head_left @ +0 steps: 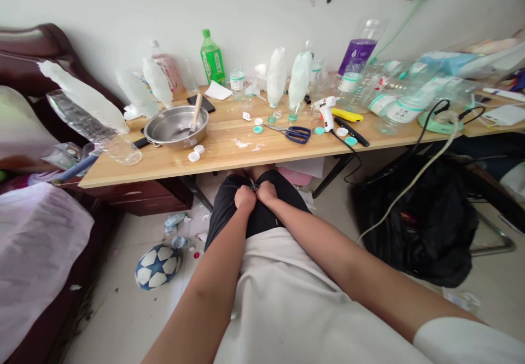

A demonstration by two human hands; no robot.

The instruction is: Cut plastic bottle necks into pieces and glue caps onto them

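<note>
My left hand (245,196) and my right hand (266,191) are both closed and meet over my lap, in front of my dark shorts (262,219). A small dark, partly shiny thing shows between them, too small to name; the fingertips are hidden. Just beyond is the front edge of the wooden table (229,153). On it, nearest the hands, lie dark-handled scissors (298,134) and several loose bottle caps. A steel bowl (176,128) with a wooden-handled brush or spatula (197,113) in it is to the left. Two white-coated bottles (276,76) stand upright behind the scissors.
A white glue gun (327,113), yellow cutter (347,115) and many clear bottles (406,109) crowd the table's right side. A green bottle (212,60) stands by the wall. A ball (157,266) lies on the floor; a black bag (414,221) and a cable (414,183) are at right.
</note>
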